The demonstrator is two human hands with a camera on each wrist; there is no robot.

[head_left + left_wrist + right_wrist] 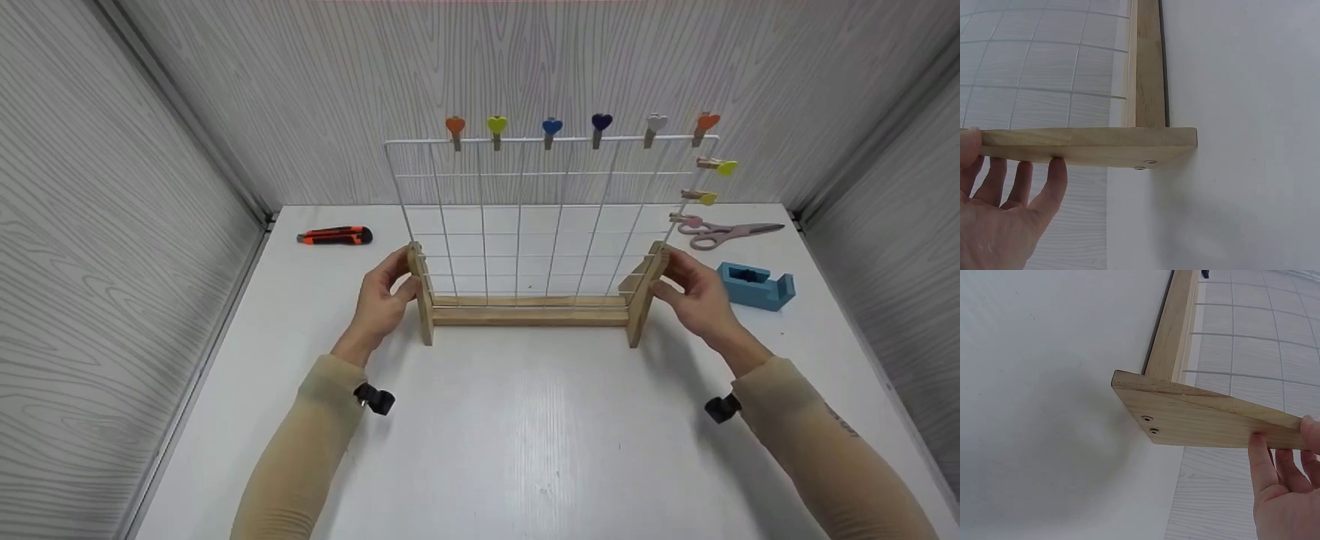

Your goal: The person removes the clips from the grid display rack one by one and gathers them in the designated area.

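A wooden stand point(529, 318) holds an upright white wire grid point(519, 233) on the white table. My left hand point(382, 304) grips its left side panel point(423, 300), thumb on the near edge and fingertips against the outer face in the left wrist view. On the other side my right hand point(697, 296) holds the right side panel point(1202, 413) in the same way, high on its sloping edge. Heart clothespins sit along the grid's top wire, among them a blue one point(552, 127) and a white one point(656, 121). More, yellow and pink, clip to its right side.
An orange and black utility knife point(334, 235) lies at the back left. Pink scissors point(720, 233) lie behind my right hand, partly behind a clothespin. A blue tape dispenser point(757, 289) stands right of that hand. Grey wood-grain walls point(135, 225) enclose the table.
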